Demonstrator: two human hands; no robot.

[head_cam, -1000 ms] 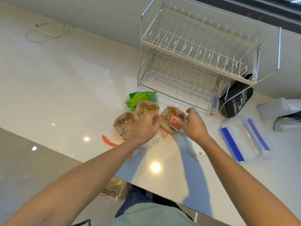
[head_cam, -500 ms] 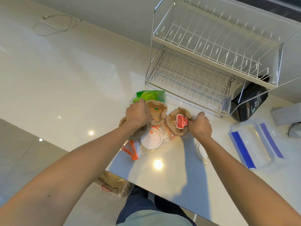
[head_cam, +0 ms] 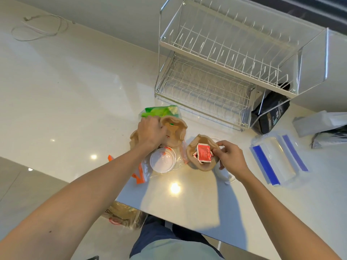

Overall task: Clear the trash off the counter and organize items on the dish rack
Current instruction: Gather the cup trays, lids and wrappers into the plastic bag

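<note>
A: What did the left hand point(head_cam: 150, 133) hold?
B: It gripped the larger brown pulp cup carrier point(head_cam: 173, 132), fingers curled over its near edge. The carrier lay on the white counter point(head_cam: 75, 91), partly over a green packet point(head_cam: 159, 110) and beside a clear plastic lid point(head_cam: 163, 160).

A: And the right hand point(head_cam: 230, 158)?
B: Thumb and fingers pinched the rim of a separate carrier piece point(head_cam: 201, 156), which stood apart from the larger one and contained red sauce packets point(head_cam: 203, 152).

A: Where was the dish rack point(head_cam: 234, 68)?
B: Behind the trash, against the wall, both wire tiers bare. A black pouch point(head_cam: 270, 114) leaned at its right end; a clear container with blue strips point(head_cam: 276, 160) lay to the right of the hands.
</note>
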